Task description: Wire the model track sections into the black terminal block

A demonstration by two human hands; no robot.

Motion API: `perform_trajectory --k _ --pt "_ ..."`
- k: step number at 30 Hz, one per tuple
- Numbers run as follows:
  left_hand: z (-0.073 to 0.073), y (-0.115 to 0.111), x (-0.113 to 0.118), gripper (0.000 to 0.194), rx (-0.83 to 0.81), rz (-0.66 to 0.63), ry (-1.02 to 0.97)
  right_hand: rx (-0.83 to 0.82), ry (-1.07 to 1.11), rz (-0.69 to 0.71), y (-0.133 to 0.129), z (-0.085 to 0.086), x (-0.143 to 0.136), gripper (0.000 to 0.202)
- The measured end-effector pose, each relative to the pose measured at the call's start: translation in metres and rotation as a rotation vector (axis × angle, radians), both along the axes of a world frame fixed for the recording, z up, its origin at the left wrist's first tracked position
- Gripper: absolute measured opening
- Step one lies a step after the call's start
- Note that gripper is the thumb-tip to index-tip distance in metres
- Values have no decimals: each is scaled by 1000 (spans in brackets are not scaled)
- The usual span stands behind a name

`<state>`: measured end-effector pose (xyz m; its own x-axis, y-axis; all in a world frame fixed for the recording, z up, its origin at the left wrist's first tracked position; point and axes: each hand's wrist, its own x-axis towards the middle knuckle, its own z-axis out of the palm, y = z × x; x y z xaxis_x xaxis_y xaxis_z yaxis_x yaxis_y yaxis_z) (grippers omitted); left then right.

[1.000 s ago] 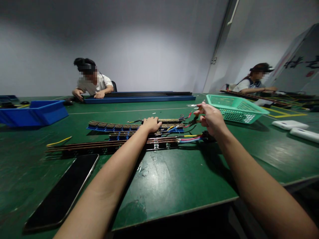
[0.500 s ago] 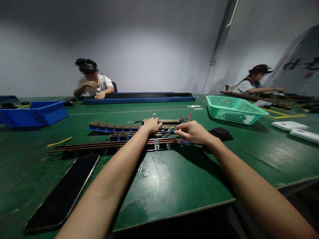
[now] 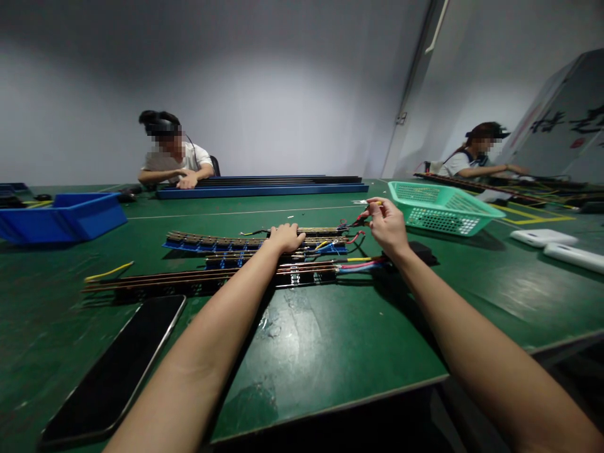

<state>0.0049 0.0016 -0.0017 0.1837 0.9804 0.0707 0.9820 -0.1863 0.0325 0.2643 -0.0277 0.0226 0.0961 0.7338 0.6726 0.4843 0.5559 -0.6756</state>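
My left hand [image 3: 285, 238] lies palm down across several long track-like strips, its fingers spread on the upper ones. Copper-coloured rods run along the dark nearest strip [image 3: 226, 278]; blue bases show under the curved strip [image 3: 198, 244] behind it. My right hand [image 3: 389, 231] is raised past the strips' right ends, its fingertips pinched on a thin piece with a yellow end [image 3: 379, 203], seemingly a wire. Dark and red wires [image 3: 360, 219] lie beside those fingers. Yellow, pink and blue wires [image 3: 361, 266] leave the nearest strip and pass behind my right wrist.
A phone [image 3: 116, 371] lies at the near left, a blue bin [image 3: 94, 217] beyond it. The green basket [image 3: 438, 217] and a black block [image 3: 422, 253] are at right, with white devices [image 3: 542, 237] farther right. Co-workers sit behind blue channels [image 3: 264, 190] and at far right.
My right hand has lifted away from the strips' right ends, up and to the right, uncovering the wires there. My left hand stays in place. The co-worker opposite has lowered a hand.
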Motion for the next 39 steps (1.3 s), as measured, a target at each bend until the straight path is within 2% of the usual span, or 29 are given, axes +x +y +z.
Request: perform_trajectory --k 5,7,11,14,17,19,23,24,26,31,34,39 --pt "0 1 0 54 -1 -3 1 -21 -85 26 18 -9 -1 48" --pt "0 1 0 54 2 -9 0 -48 -185 81 16 -11 -4 42" --pt "0 0 1 53 6 -9 -5 -118 -522 192 3 -17 -15 22" --pt "-1 1 0 52 7 -2 -8 -112 -564 173 -3 -21 -22 16" --pt "-2 2 0 53 9 -6 -9 -87 -505 119 -5 -20 -23 27" --pt "-2 2 -1 52 10 -10 -11 -60 -391 63 -4 -17 -22 37" --pt "0 1 0 52 9 -10 -18 28 78 13 -10 -7 -18 44" --pt "0 0 0 52 9 -8 -18 50 162 26 -15 -2 -18 45" --pt "0 0 0 52 9 -8 -17 84 202 65 -30 8 -19 47" --pt "1 -2 0 51 11 -18 -12 177 -53 93 -84 27 -24 42" --pt "1 -1 0 51 10 -14 -12 230 -95 69 -109 24 -27 36" --pt "1 0 0 52 11 -22 -15 216 49 110 -137 4 -26 34"
